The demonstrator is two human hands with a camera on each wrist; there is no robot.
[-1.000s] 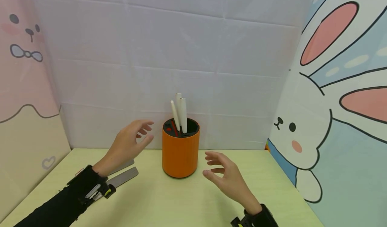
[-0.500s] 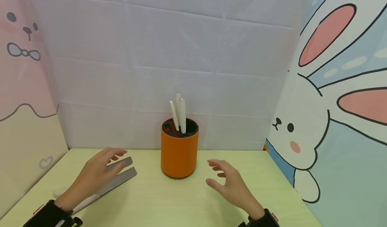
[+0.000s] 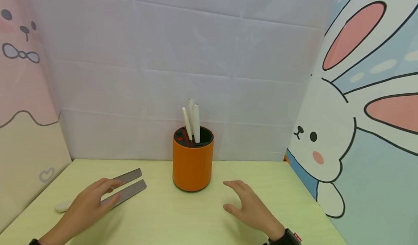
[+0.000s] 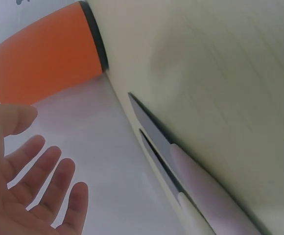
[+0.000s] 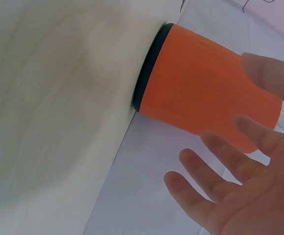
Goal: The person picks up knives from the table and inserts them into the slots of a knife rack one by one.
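Observation:
An orange knife block (image 3: 192, 167) with a black slotted top stands near the back of the table, several white handles (image 3: 196, 123) sticking up from it. To its left lie two knives, a nearer one (image 3: 130, 192) and a farther one (image 3: 128, 176), grey blades pointing right and away. My left hand (image 3: 89, 203) is over these knives, fingers loosely spread and holding nothing; it hides part of their handles in the head view. The left wrist view shows both pale handles (image 4: 205, 188) on the table. My right hand (image 3: 251, 208), relaxed and holding nothing, is right of the block.
The pale wooden table (image 3: 183, 219) meets a white cloth backdrop (image 3: 163, 63) behind the block. A pink and cream cartoon panel (image 3: 29, 89) borders the left side, a blue panel with rabbits (image 3: 375, 179) the right.
My left hand has drawn back from beside the block, down and left over the knives. My right hand has lowered slightly. The block and knives have stayed in place.

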